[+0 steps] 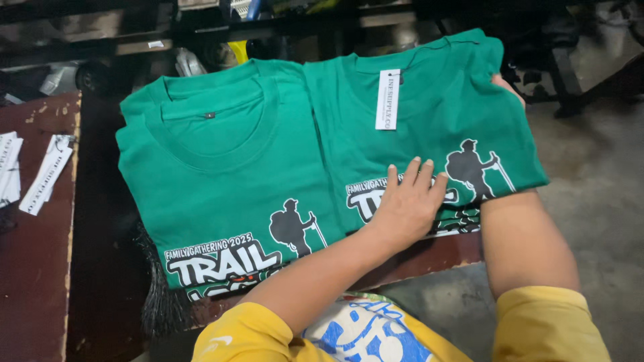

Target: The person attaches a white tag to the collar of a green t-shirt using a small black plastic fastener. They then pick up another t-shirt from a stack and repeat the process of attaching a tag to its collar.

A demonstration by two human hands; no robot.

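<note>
White and narrow, a rectangular hang tag point(388, 98) with dark print hangs from the neck of the right folded green T-shirt point(429, 121), which lies just beside, and partly over the edge of, the left folded green T-shirt point(228, 167). Well left of that right shirt, 2 or more similar white tags point(45, 173) lie on a dark red tabletop point(33, 268). Both shirts are bright green with round collars; low on each front is a black hiker silhouette beside white block lettering outlined in black. The left shirt has a small dark label inside its collar. The left hand point(406, 204) rests flat on the right shirt's print, fingers straight and slightly spread, gripping nothing. The right hand point(506, 87) is mostly hidden behind that shirt's far right edge; only a bit of it shows, so I cannot tell how its fingers are set
</note>
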